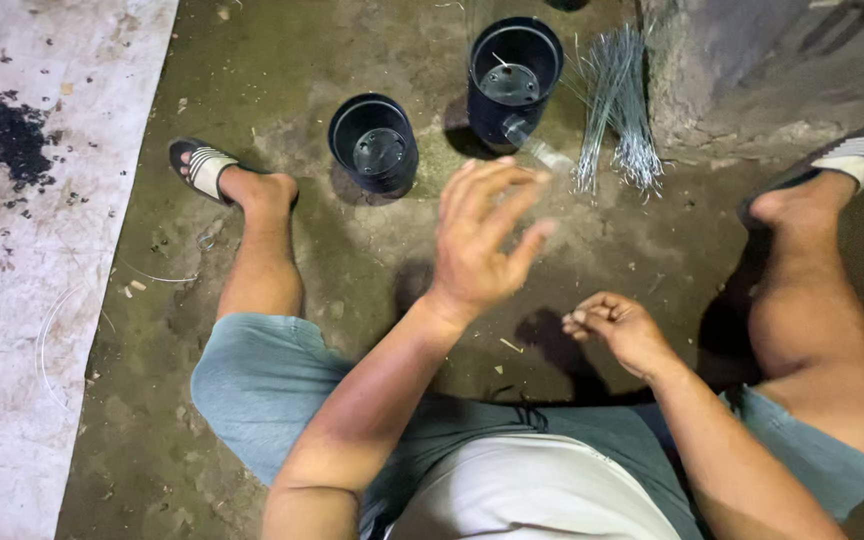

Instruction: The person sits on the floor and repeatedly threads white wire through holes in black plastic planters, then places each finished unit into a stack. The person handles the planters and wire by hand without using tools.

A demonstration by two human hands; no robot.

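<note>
Black plastic pots (373, 145) stand far on the floor beside bundled wires (615, 110). Left hand (482, 240) is raised with fingers spread; right hand (620, 325) is curled, fingertips pinched together.

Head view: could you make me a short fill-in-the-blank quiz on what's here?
1. Two black ____ stand on the floor ahead.
2. The wire bundle lies to the ____ of the pots.
3. The left hand is raised with fingers ____.
4. The right hand is loosely ____.

Missing: pots; right; spread; closed
</note>
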